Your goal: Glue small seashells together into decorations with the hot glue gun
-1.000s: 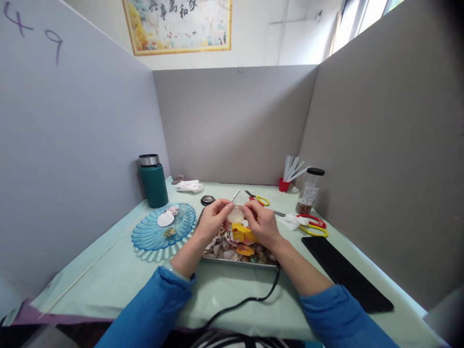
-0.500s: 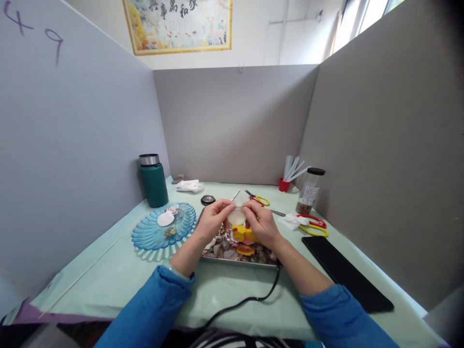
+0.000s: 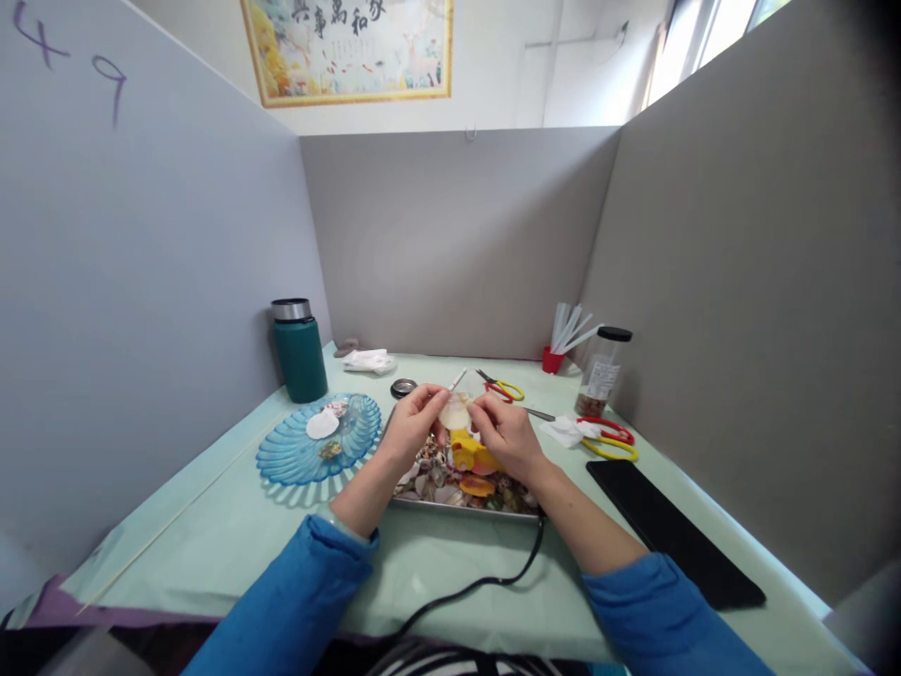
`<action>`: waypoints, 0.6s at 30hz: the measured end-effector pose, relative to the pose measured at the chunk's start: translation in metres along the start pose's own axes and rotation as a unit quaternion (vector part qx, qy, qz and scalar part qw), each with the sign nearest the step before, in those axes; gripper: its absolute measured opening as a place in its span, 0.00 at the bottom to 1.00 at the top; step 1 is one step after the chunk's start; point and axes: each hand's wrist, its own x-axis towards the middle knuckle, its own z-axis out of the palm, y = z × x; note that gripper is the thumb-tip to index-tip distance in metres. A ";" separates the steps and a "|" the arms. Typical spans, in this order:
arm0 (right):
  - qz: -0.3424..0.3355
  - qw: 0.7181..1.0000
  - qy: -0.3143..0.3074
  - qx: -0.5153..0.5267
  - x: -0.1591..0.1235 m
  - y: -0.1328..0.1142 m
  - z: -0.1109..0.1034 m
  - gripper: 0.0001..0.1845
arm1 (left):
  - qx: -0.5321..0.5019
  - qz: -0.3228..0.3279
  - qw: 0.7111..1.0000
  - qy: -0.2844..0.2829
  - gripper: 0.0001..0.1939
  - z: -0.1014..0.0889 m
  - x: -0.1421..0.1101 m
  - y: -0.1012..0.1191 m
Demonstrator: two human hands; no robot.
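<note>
My left hand [image 3: 415, 420] pinches a thin, pale, cream-coloured round shell [image 3: 456, 415] by its left side, above a tray. At the shell's right edge, the thumb and fingers of my right hand [image 3: 503, 427] are pressed together; whatever they pinch is too small to make out. Below both hands lies the tray [image 3: 457, 510], filled with mixed shells [image 3: 429, 481]. A yellow glue gun [image 3: 465, 453] rests on the shells, partly covered by my right hand. Near it sits an orange shell-like piece [image 3: 477, 485].
To the left stand a blue scalloped plate [image 3: 282, 460] bearing shells and a green bottle [image 3: 299, 357]. On the right are scissors [image 3: 609, 441], tissue [image 3: 567, 430], a jar [image 3: 602, 371], a red cup of glue sticks [image 3: 552, 361] and a black slab [image 3: 668, 526]. A black cord [image 3: 485, 584] crosses the front.
The fingertips have moved slightly apart at the shell's top edge. My left hand has shifted a little left and up with the shell, uncovering more of its face.
</note>
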 end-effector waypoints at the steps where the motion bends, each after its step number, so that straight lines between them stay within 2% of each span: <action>1: 0.002 1.000 0.003 -0.002 0.000 0.000 0.000 0.15 | 0.003 0.001 1.000 -0.003 0.15 0.000 0.000 0.000; 8: -0.007 0.999 0.032 -0.026 0.001 0.001 0.001 0.13 | 0.035 0.013 0.999 0.012 0.15 -0.002 0.001 -0.004; 13: 0.002 0.997 0.063 -0.049 0.000 -0.001 0.000 0.11 | 0.044 0.001 0.999 -0.013 0.15 0.001 -0.001 -0.001; 18: -0.005 0.996 0.065 -0.063 0.000 -0.002 0.000 0.12 | 0.057 -0.015 0.998 -0.035 0.16 0.004 -0.004 0.004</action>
